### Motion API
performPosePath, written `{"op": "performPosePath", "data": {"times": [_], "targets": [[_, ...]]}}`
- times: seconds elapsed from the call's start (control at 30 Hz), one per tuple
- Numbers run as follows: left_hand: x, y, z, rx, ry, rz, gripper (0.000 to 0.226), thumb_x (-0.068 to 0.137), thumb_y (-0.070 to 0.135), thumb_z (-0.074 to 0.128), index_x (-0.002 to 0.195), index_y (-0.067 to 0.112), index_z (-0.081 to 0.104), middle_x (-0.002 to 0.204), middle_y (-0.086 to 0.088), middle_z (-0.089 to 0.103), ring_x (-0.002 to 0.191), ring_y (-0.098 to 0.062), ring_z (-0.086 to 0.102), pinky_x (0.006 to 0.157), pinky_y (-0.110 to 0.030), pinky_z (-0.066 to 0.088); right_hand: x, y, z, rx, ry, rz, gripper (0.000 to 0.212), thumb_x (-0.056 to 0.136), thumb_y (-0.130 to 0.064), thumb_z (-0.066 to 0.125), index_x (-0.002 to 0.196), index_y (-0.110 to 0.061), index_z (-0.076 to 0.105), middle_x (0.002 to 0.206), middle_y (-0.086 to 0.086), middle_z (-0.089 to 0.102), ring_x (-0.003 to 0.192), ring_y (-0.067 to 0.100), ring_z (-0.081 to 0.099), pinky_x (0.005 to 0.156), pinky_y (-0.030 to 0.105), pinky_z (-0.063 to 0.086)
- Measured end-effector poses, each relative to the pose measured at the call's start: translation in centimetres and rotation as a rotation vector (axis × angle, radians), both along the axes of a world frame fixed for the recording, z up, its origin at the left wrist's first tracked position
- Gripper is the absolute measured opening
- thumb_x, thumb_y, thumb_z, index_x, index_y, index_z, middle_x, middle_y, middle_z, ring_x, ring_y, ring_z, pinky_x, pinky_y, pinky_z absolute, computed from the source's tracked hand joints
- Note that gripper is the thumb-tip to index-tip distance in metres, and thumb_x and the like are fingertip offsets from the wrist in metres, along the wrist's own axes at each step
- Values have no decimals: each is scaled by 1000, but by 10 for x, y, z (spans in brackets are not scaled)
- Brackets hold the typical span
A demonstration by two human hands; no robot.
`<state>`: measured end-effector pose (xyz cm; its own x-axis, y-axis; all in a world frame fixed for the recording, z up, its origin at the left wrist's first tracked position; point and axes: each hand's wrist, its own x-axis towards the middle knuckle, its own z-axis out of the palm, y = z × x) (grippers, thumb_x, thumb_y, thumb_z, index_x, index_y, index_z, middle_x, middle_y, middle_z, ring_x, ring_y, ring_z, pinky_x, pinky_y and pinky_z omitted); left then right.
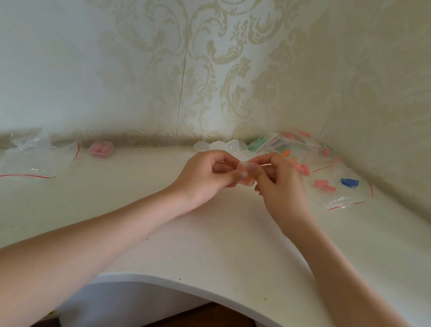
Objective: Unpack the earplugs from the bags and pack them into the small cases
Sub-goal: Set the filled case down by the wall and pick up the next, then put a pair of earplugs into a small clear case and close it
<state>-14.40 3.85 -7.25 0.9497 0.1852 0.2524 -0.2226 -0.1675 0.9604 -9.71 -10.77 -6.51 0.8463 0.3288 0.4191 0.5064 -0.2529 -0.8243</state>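
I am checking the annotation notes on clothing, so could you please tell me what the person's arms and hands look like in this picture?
Both forearms are bare right up to the frame edges, with no sleeve showing. The left hand and the right hand wear no gloves, and no watch or bracelet shows at either wrist. No ring shows on the fingers in view, though they are small and slightly blurred here.

Left hand [207, 170] and right hand [281, 182] raised together, fingers pinched

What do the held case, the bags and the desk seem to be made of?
Case: clear, slightly frosted plastic; orange shows through. Bags: thin glossy clear film, crinkled, with red zip strips. Desk: smooth matte white, probably painted or laminated board; uncertain.
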Motion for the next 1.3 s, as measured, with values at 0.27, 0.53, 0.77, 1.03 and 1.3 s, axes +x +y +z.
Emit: {"op": "performPosePath", "data": {"times": [0.27, 0.53, 0.77, 1.03, 1.3], "targets": [[-9, 18, 8, 121, -102, 214, 11, 82, 14, 72, 86, 20, 64, 81, 3, 70, 75, -5, 65, 77, -24, 50, -3, -1, -2, -81, -29, -81, 14, 98, -36, 44, 97, -26, 53, 67, -5, 69, 50, 13, 57, 55, 29, 46], [-52, 139, 26, 505, -200, 575, 17, 88, 13, 64, 85, 28, 57, 88, -9, 68, 61, -6, 64, 62, -23, 53, -6, -1, -5, -206, -45, -12, 16, 97, -34, 44, 90, -27, 56, 68, -7, 67, 56, 15, 57, 66, 40, 51], [-73, 176, 0, 912, -117, 633, 19, 79, -3, 66, 80, 16, 62, 90, -2, 72, 89, -24, 68, 73, -28, 49, -6, 0, -7, -241, -28, 10, 18, 97, -33, 43, 88, -30, 59, 66, -5, 66, 63, 15, 59, 69, 43, 52], [-73, 189, -7, 973, -164, 597, 13, 76, -2, 70, 84, 8, 68, 96, -4, 72, 97, -28, 63, 82, -39, 50, -6, -3, -7, -242, -39, 1, 23, 98, -30, 45, 84, -24, 62, 64, -1, 66, 57, 9, 57, 70, 38, 52], [-72, 189, -4, 916, -168, 576, 19, 77, -2, 69, 78, 17, 64, 82, 0, 65, 81, -23, 60, 72, -37, 48, -5, -2, -7, -238, -47, 5, 25, 98, -29, 45, 82, -23, 63, 63, -1, 66, 57, 9, 56, 69, 36, 52]]}}
